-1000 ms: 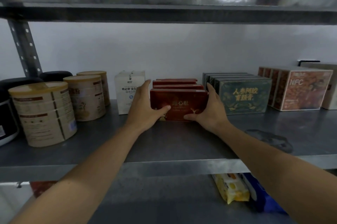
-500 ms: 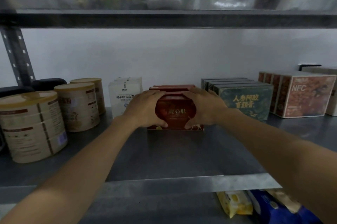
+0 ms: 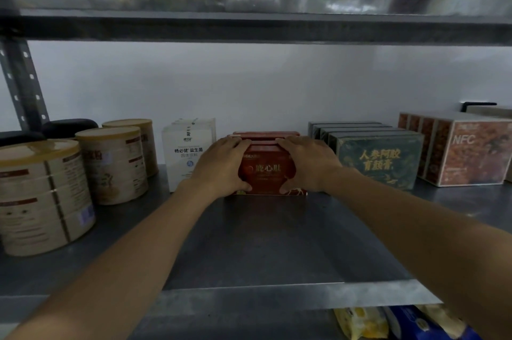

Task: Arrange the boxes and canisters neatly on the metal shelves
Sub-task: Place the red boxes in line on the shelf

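A row of red boxes point(image 3: 267, 172) stands upright at the middle back of the metal shelf point(image 3: 249, 242). My left hand point(image 3: 221, 166) grips the left side of the front red box, fingers over its top and thumb on its face. On the right side my right hand point(image 3: 307, 163) grips it the same way. Left of the red boxes stands a white box point(image 3: 187, 154), then three tan canisters point(image 3: 41, 195) in a line. To the right stand dark green boxes point(image 3: 376, 162) and orange NFC boxes point(image 3: 471, 151).
Black rounded objects point(image 3: 66, 126) sit behind the canisters at far left. The upper shelf point(image 3: 249, 26) hangs low overhead. A perforated upright post point(image 3: 22, 84) is at left. Yellow and blue packets point(image 3: 388, 323) lie on the shelf below.
Both hands moved from the sides of the red box onto its top and front, and the box went back against the others. The camera moved closer.
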